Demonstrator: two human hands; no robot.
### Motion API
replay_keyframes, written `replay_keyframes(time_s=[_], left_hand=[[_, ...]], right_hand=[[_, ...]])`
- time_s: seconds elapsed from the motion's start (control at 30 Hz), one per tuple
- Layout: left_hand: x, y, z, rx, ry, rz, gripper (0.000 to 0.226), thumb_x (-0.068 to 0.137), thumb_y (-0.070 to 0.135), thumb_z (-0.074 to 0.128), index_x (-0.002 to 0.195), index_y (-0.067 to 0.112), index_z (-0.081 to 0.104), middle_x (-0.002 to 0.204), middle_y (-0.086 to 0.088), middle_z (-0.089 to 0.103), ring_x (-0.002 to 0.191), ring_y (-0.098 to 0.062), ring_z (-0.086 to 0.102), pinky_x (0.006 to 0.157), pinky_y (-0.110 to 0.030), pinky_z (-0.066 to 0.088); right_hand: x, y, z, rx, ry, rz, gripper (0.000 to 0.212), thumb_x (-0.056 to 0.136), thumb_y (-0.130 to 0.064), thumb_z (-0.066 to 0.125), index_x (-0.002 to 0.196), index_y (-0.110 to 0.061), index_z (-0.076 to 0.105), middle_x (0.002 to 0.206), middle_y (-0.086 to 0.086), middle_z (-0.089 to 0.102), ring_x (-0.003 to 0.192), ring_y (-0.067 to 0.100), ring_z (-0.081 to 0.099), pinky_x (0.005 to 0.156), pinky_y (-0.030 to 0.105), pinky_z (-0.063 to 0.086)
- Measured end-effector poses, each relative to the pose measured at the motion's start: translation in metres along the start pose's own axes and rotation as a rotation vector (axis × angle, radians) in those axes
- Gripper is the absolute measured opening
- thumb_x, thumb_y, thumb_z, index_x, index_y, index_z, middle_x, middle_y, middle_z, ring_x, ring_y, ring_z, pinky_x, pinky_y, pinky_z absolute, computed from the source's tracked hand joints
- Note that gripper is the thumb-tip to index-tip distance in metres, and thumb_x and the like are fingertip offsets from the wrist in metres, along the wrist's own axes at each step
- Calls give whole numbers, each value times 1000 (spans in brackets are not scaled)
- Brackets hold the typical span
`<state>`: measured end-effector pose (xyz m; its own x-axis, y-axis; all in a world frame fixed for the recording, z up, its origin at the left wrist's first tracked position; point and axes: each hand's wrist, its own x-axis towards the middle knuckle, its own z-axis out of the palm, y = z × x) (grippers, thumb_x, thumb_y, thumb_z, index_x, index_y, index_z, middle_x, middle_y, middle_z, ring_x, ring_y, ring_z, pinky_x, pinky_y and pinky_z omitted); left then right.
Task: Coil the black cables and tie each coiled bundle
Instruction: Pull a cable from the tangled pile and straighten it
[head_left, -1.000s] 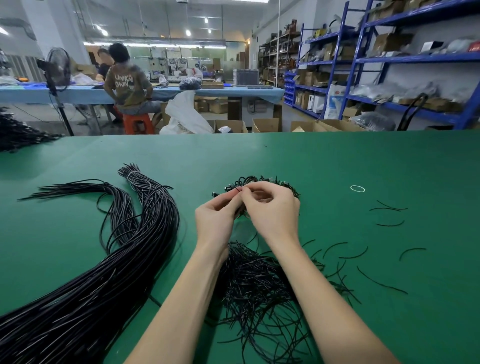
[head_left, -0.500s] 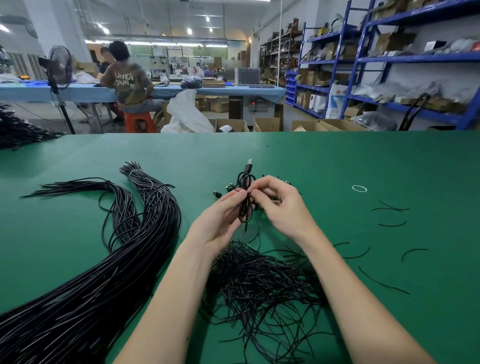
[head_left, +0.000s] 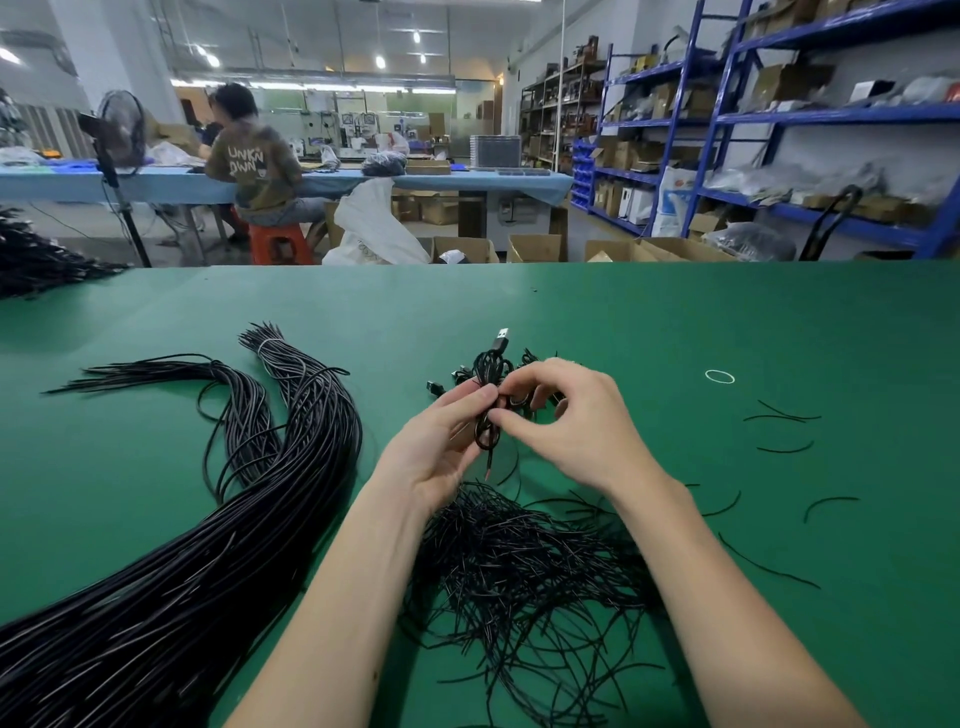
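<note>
Hands meet above the heap of twist ties (head_left: 519, 566): left hand (head_left: 441, 441) grips the coiled cable (head_left: 488, 405), right hand (head_left: 566, 415) pinches its waist. Best keep the loops squeezed flat while winding the tie snugly round the middle.

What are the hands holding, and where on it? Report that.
Both hands hold one small coiled cable above the green table. The left hand pinches its middle from the left; the right hand pinches the same waist from the right. Its plug sticks up free.
</note>
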<state>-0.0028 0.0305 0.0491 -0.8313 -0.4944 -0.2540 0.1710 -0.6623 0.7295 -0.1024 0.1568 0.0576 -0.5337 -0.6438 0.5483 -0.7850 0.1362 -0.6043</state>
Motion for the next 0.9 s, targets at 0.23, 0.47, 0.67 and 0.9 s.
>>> replay_keyframes(time_s=[0.23, 0.47, 0.67, 0.9], left_hand=[[-1, -2, -1, 40, -69, -20, 14, 60, 15, 83, 74, 16, 82, 89, -8, 78, 72, -17, 75, 62, -22, 59], [-1, 2, -2, 117, -215, -1, 18, 73, 21, 79, 90, 16, 83, 99, -6, 76, 82, -15, 73, 74, -25, 59], [0, 5, -4, 134, -194, -37, 38, 66, 6, 79, 105, 9, 77, 105, -13, 76, 89, -19, 75, 74, -26, 61], [-1, 7, -5, 200, -156, -142, 36, 59, 11, 83, 95, 19, 80, 92, -3, 75, 73, -19, 66, 65, -29, 59]], right_hand=[[6, -5, -10, 112, 10, 96, 14, 72, -45, 89, 73, -35, 78, 66, -19, 72, 58, 9, 59, 57, 11, 43], [16, -2, -25, 238, -61, 193, 12, 67, -43, 90, 72, -36, 81, 70, -3, 76, 58, 6, 55, 62, 25, 46], [17, 2, -33, 178, -128, 177, 7, 75, -34, 89, 75, -31, 82, 69, -8, 76, 57, 2, 57, 61, 18, 46], [15, -2, -27, -48, -135, 22, 13, 84, -30, 83, 74, -35, 77, 63, -18, 70, 57, 3, 60, 56, 11, 43]])
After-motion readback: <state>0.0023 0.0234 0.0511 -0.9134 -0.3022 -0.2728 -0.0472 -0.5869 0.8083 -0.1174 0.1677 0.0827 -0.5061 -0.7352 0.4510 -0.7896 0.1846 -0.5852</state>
